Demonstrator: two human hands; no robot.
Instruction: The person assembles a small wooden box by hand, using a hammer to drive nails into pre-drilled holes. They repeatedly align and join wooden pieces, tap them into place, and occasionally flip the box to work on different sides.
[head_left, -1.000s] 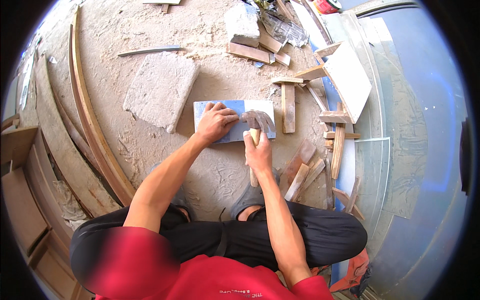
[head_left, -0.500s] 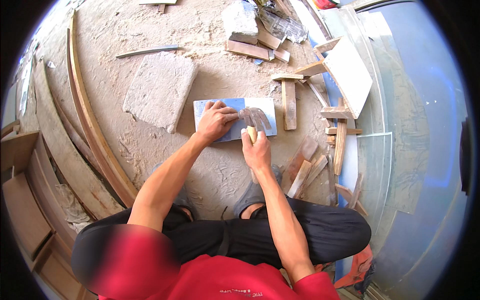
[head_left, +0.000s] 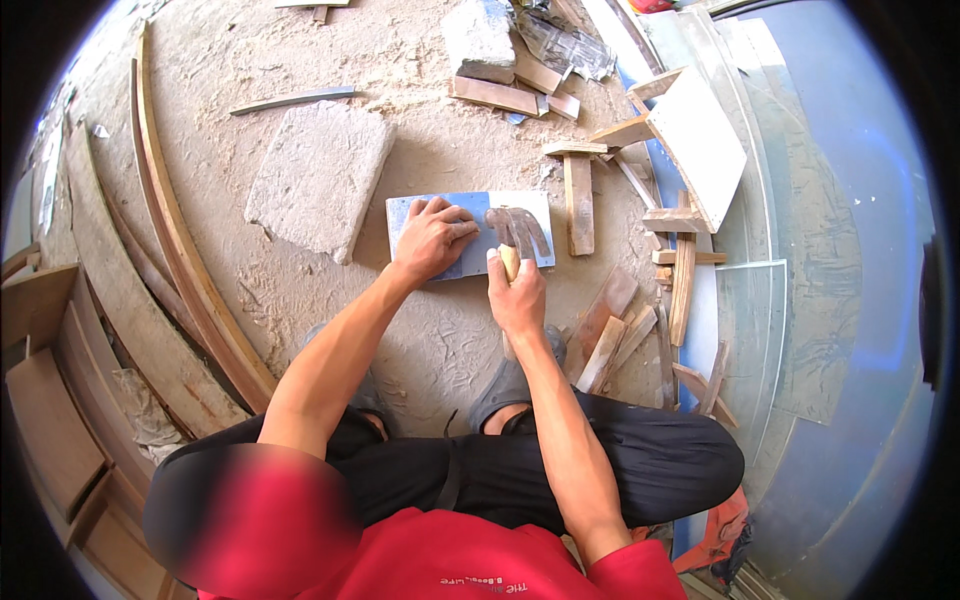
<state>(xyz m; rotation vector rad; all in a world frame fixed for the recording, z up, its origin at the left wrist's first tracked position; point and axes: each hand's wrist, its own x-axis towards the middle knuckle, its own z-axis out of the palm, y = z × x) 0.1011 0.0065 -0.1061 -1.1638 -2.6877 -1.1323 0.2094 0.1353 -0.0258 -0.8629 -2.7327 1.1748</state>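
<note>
A flat rectangular board (head_left: 525,202), blue over most of its left part and white at the right end, lies on the dusty ground in front of me. My left hand (head_left: 435,238) rests on the blue part with its fingers bent and drawn together; whatever they may pinch is hidden. In my right hand (head_left: 517,298) is a claw hammer (head_left: 510,264), gripped by its pale wooden handle. The hammer's dark head is over the board's right half, just right of my left fingertips, and looks smeared by motion.
A rough stone slab (head_left: 320,180) lies left of the board. Wood offcuts (head_left: 603,352) and a T-shaped wooden piece (head_left: 578,200) lie to the right, near a white panel with wooden legs (head_left: 700,150). Glass sheets (head_left: 750,320) are farther right; long planks (head_left: 170,200) run along the left.
My right hand and the hammer have shifted slightly right. My left hand has stayed at almost the same place on the board.
</note>
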